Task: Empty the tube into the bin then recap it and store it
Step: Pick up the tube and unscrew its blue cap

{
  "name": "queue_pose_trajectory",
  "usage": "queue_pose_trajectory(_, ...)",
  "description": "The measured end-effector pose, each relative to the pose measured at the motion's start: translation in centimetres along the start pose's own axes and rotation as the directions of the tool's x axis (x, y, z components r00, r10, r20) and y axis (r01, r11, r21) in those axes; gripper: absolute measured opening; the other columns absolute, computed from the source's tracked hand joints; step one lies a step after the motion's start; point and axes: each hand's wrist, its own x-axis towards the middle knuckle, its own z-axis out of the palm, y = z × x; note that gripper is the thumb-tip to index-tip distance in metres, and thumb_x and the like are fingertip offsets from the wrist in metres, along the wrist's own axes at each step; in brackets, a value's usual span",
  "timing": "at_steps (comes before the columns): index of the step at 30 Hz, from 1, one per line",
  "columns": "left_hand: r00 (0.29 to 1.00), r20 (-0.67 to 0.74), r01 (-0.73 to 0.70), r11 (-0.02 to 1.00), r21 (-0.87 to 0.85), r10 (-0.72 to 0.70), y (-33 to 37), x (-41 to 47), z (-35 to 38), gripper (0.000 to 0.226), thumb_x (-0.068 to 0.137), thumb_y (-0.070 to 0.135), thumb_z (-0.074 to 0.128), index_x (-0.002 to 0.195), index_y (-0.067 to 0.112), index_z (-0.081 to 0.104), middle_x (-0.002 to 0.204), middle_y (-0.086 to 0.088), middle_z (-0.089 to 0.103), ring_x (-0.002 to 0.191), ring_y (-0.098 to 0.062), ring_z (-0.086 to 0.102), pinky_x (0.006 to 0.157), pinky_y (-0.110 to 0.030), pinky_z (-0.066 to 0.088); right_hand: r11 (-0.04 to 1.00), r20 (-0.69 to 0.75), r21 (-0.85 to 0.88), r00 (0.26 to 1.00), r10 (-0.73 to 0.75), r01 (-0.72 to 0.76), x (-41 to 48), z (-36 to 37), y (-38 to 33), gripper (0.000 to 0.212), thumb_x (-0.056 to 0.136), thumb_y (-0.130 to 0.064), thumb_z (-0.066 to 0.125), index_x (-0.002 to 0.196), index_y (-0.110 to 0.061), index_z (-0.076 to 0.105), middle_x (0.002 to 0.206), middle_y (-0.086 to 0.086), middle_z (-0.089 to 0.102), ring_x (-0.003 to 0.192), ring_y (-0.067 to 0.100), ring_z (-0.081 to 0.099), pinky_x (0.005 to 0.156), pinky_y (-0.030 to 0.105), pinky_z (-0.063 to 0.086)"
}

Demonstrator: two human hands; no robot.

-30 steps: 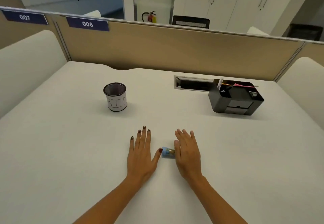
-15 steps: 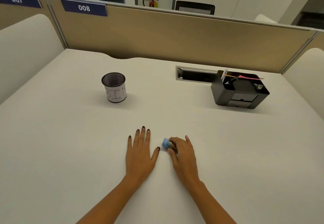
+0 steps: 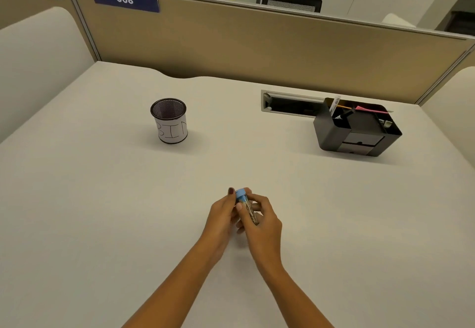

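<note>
Tube (image 3: 248,210): held above the desk (image 3: 102,212) between both hands, blue cap (image 3: 241,195) on, tilted away.
Right hand (image 3: 264,221): fingers curled around the tube body.
Left hand (image 3: 223,212): fingertips pinched on the cap.
Bin (image 3: 169,121): upright, well apart, far left.
Organizer (image 3: 356,132): far right.

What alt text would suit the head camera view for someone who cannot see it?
Two bare hands, left hand and right hand, hold a small clear tube with a blue cap above a white desk; a mesh cup labelled BIN stands far left, a black organizer far right.
</note>
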Motion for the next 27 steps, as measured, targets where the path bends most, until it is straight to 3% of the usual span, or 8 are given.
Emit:
queue_pose_trajectory(2, 0.999, 0.051, 0.011, 1.000, -0.004, -0.011, 0.2, 0.0, 0.0, 0.048, 0.097, 0.045, 0.035, 0.114, 0.012, 0.065, 0.095, -0.014, 0.072, 0.076, -0.021, 0.067, 0.060, -0.026, 0.045, 0.999, -0.014, 0.027, 1.000, 0.022, -0.021, -0.4, 0.1, -0.6, 0.022, 0.089, -0.027, 0.066, 0.111, -0.026, 0.063, 0.093, -0.008, 0.070, 0.080, 0.010, 0.070, 0.063, 0.015, 0.055)
queue_pose_trajectory(5, 0.998, 0.068, -0.007, 1.000, 0.003, 0.007, 0.3, 0.1, 0.0, 0.048, 0.098, 0.044, 0.032, 0.110, 0.013, 0.066, 0.098, -0.005, 0.073, 0.077, -0.016, 0.070, 0.069, -0.027, 0.050, 0.998, -0.016, 0.049, 0.999, 0.032, -0.031, -0.9, 0.1, -1.2, 0.023, 0.089, -0.028, 0.066, 0.112, -0.028, 0.063, 0.097, -0.012, 0.070, 0.088, 0.000, 0.067, 0.070, 0.009, 0.052)
queue_pose_trajectory(9, 1.000, 0.014, -0.018, 0.999, -0.044, 0.018, 0.7, -0.4, 0.8, 0.041, 0.100, 0.039, 0.029, 0.105, 0.018, 0.063, 0.099, 0.001, 0.071, 0.072, -0.006, 0.072, 0.064, -0.019, 0.054, 0.999, -0.036, 0.052, 0.999, 0.010, -0.008, -1.2, 0.4, -1.8, 0.028, 0.090, -0.024, 0.065, 0.118, -0.023, 0.064, 0.107, -0.010, 0.069, 0.100, 0.002, 0.065, 0.081, 0.006, 0.049)
queue_pose_trajectory(14, 0.995, -0.083, -0.061, 0.991, -0.118, 0.052, 1.3, -1.2, 1.6, 0.038, 0.099, 0.040, 0.029, 0.103, 0.020, 0.062, 0.098, 0.001, 0.069, 0.087, -0.009, 0.067, 0.064, -0.014, 0.053, 0.999, -0.031, 0.044, 0.999, -0.024, 0.025, -1.5, 0.8, -2.4, 0.028, 0.091, -0.019, 0.063, 0.118, -0.026, 0.062, 0.101, -0.025, 0.061, 0.098, -0.017, 0.056, 0.079, 0.001, 0.044)
queue_pose_trajectory(19, 0.989, -0.128, -0.099, 0.982, -0.158, 0.079, 2.1, -1.6, 2.0, 0.035, 0.100, 0.038, 0.030, 0.103, 0.020, 0.060, 0.098, 0.001, 0.066, 0.088, -0.007, 0.064, 0.063, -0.011, 0.052, 0.995, 0.018, 0.090, 0.999, -0.041, 0.040, -1.5, 1.1, -3.0, 0.030, 0.094, -0.017, 0.059, 0.122, -0.026, 0.060, 0.101, -0.018, 0.062, 0.099, -0.011, 0.058, 0.078, 0.003, 0.045)
queue_pose_trajectory(27, 0.977, -0.154, -0.176, 0.964, -0.198, 0.146, 3.3, -2.0, 2.6, 0.038, 0.100, 0.038, 0.031, 0.097, 0.014, 0.060, 0.086, 0.000, 0.064, 0.070, -0.004, 0.066, 0.058, -0.014, 0.053, 0.990, 0.028, 0.123, 0.997, -0.072, 0.068, -1.5, 1.5, -3.7, 0.032, 0.095, -0.014, 0.054, 0.126, -0.021, 0.059, 0.105, -0.005, 0.061, 0.102, -0.001, 0.059, 0.082, 0.008, 0.048)
